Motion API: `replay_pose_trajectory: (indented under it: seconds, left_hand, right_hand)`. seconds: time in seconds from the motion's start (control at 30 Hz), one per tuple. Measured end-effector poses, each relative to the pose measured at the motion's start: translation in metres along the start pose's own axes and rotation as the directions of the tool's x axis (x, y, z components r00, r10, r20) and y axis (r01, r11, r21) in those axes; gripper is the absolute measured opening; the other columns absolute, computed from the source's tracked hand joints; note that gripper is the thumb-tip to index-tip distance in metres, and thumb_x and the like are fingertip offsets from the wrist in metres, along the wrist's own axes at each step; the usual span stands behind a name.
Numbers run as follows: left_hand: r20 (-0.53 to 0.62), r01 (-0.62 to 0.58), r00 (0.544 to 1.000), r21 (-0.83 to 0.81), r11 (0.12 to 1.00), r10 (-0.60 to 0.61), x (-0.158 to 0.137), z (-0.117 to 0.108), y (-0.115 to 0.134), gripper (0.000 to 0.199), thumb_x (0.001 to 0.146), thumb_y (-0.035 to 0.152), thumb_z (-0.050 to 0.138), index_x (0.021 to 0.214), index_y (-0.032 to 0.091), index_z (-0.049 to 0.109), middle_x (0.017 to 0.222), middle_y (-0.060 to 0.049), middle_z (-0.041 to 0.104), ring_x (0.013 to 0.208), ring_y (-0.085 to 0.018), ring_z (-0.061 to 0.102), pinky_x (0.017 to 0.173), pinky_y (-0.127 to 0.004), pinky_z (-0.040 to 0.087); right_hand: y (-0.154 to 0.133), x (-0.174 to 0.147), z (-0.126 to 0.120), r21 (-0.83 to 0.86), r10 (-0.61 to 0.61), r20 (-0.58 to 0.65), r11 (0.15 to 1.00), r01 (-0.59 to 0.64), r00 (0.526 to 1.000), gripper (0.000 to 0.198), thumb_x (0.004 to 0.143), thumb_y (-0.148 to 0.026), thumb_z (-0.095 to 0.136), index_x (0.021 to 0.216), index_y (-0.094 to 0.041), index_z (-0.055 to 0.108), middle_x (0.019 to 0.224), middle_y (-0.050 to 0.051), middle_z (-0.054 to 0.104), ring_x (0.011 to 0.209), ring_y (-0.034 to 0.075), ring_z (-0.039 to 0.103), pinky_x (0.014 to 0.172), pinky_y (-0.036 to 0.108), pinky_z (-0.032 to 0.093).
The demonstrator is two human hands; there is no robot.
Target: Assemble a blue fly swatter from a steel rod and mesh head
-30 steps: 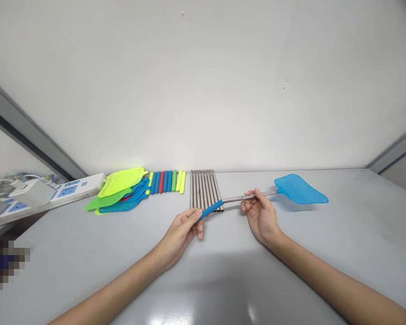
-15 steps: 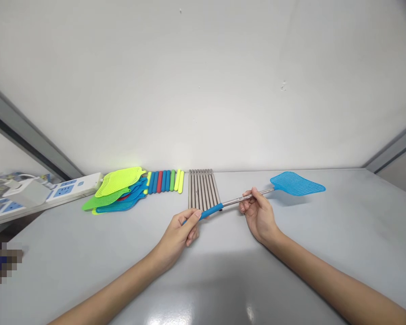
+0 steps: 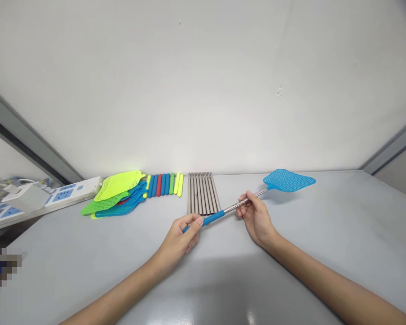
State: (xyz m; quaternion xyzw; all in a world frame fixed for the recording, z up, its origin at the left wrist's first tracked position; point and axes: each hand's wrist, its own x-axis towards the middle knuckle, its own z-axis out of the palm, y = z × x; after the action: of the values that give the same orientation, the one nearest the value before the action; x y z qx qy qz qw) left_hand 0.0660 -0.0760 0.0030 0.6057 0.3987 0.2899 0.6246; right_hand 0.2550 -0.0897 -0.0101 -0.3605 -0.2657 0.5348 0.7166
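A blue fly swatter (image 3: 287, 181) with a metal shaft and a blue sleeve handle is held above the table, tilted up to the right. Around its handle my left hand (image 3: 182, 237) is closed. My right hand (image 3: 256, 216) pinches the metal shaft between thumb and fingers, a little short of the mesh head. Just behind the handle, several metal rods (image 3: 203, 194) lie side by side. To their left is a row of coloured handle sleeves (image 3: 163, 185) in yellow, blue, red and green.
A pile of mesh swatter heads (image 3: 118, 186) in yellow, green, blue and red lies at the left. Beside it runs a white power strip (image 3: 84, 187) with a white plug adapter (image 3: 29, 197). A white wall (image 3: 203, 90) rises behind the grey table (image 3: 341, 225).
The swatter's head has shifted slightly left and up in the view, with my right hand following it. Both hands keep their hold, and the camera view has moved a little.
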Motion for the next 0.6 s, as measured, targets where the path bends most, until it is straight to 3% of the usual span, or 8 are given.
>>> replay_pose_trajectory:
  seconds: [0.33, 0.6]
  left_hand:
    - [0.107, 0.007, 0.994, 0.01, 1.0, -0.008, 0.0, 0.002, 0.007, 0.031, 0.076, 0.041, 0.045, 0.084, 0.013, 0.056, 0.043, 0.004, 0.045, 0.041, -0.008, 0.04, 0.046, -0.02, 0.033]
    - [0.325, 0.071, 0.935, 0.217, 0.974, -0.141, -0.001, 0.003, 0.016, 0.038, 0.076, 0.049, 0.04, 0.08, 0.014, 0.055, 0.038, 0.006, 0.042, 0.033, -0.006, 0.036, 0.038, -0.017, 0.028]
  right_hand:
    - [0.002, -0.003, 0.0, -0.071, -0.001, 0.063, 0.997, 0.006, 0.998, 0.03, 0.076, -0.04, 0.046, 0.064, -0.015, 0.056, 0.042, -0.002, 0.046, 0.043, 0.01, 0.044, 0.046, 0.022, 0.034]
    - [0.002, -0.006, 0.002, -0.193, 0.024, 0.165, 0.981, 0.008, 0.986, 0.031, 0.077, -0.041, 0.046, 0.065, -0.014, 0.057, 0.049, 0.001, 0.051, 0.047, 0.011, 0.046, 0.045, 0.022, 0.035]
